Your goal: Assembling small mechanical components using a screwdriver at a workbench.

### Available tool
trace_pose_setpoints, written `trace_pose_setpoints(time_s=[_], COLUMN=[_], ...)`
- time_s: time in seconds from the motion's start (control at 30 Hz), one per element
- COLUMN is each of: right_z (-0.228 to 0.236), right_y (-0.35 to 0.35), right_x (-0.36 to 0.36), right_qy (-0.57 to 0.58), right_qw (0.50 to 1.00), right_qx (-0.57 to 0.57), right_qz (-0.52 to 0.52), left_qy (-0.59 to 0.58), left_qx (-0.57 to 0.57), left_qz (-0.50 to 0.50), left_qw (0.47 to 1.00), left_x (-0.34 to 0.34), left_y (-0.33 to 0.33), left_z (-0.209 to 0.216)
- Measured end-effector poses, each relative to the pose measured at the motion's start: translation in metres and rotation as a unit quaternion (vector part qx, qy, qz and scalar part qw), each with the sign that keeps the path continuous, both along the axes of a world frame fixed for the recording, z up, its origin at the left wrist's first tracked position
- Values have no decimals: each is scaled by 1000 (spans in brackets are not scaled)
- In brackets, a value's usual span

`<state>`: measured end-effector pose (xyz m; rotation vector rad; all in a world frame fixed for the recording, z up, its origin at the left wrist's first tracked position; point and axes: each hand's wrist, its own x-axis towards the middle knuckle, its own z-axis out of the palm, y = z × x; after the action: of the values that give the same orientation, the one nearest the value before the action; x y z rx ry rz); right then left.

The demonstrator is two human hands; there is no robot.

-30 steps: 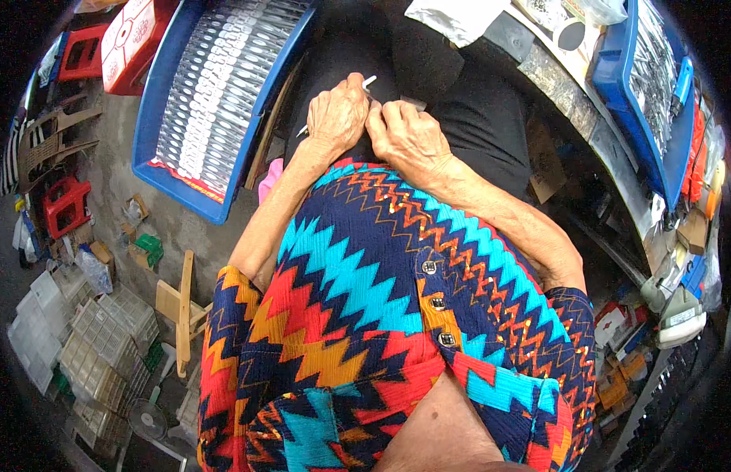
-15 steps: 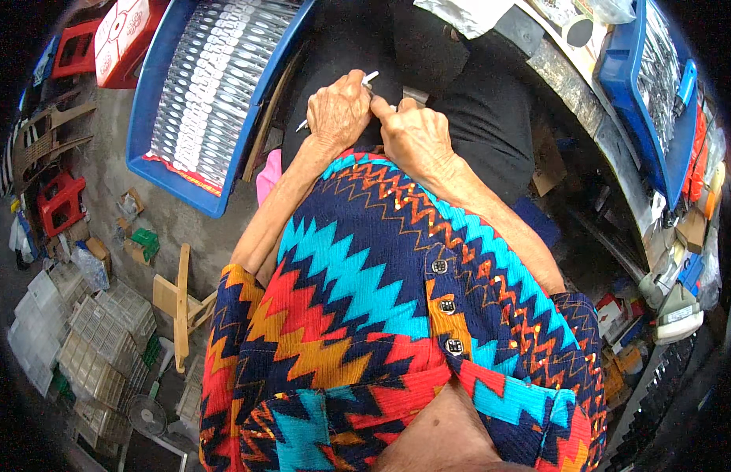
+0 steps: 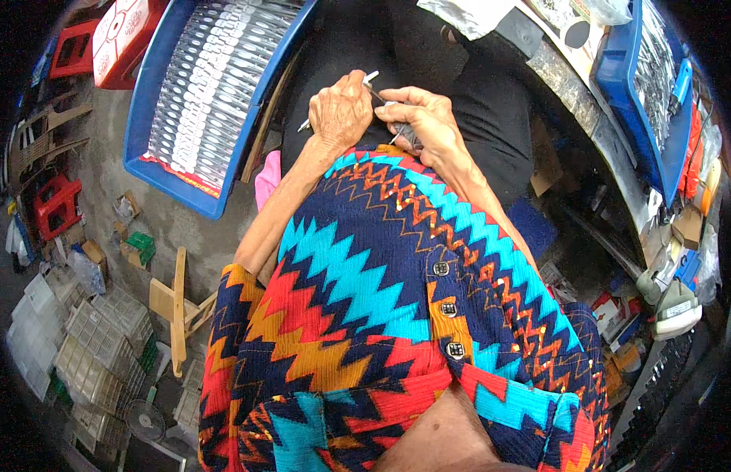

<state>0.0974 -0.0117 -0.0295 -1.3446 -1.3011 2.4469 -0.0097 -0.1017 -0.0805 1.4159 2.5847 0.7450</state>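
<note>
My left hand (image 3: 340, 110) is closed over my lap around a slim pen-like piece (image 3: 371, 77). Its white end sticks out past the knuckles and its thin other end shows near the wrist side. Close beside it, my right hand (image 3: 430, 122) is bent with thumb and fingers drawn together. A small greyish bundle (image 3: 407, 137) shows under its fingers, too small and covered to name. A whitish tip shows at the thumb. On my left, a blue tray (image 3: 216, 206) holds rows of slim grey-and-white pieces (image 3: 194, 102).
A second blue tray (image 3: 655, 169) with loose slim pieces stands by the worktable edge (image 3: 574, 94) at right. A red-and-white box (image 3: 117, 39), red stools (image 3: 60, 206), a wooden stand (image 3: 179, 315) and stacked clear plastic boxes (image 3: 98, 338) sit at left.
My right hand has turned and its fingers have opened out somewhat, bringing the greyish bundle into sight. My left hand stays almost in place with the slim piece.
</note>
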Motion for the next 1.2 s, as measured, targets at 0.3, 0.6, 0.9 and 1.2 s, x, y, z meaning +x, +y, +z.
trace_pose_setpoints(time_s=[0.3, 0.6, 0.9, 1.2], right_z=[-2, -13, -11, -5], right_y=[6, -2, -9, -3], right_x=[0, 9, 8, 2], right_qy=[-12, 44, -10, -9], right_qw=[977, 989, 868, 972], right_qx=[-207, 133, 471, 212], right_qz=[-44, 57, 157, 104], left_qy=[-2, -7, -20, -12], left_qx=[-19, -15, 0, -11], left_qz=[10, 16, 5, 2], left_qw=[1000, 1000, 1000, 1000], left_x=[0, 1, 1, 2], left_y=[3, 3, 1, 2], left_z=[3, 8, 6, -2])
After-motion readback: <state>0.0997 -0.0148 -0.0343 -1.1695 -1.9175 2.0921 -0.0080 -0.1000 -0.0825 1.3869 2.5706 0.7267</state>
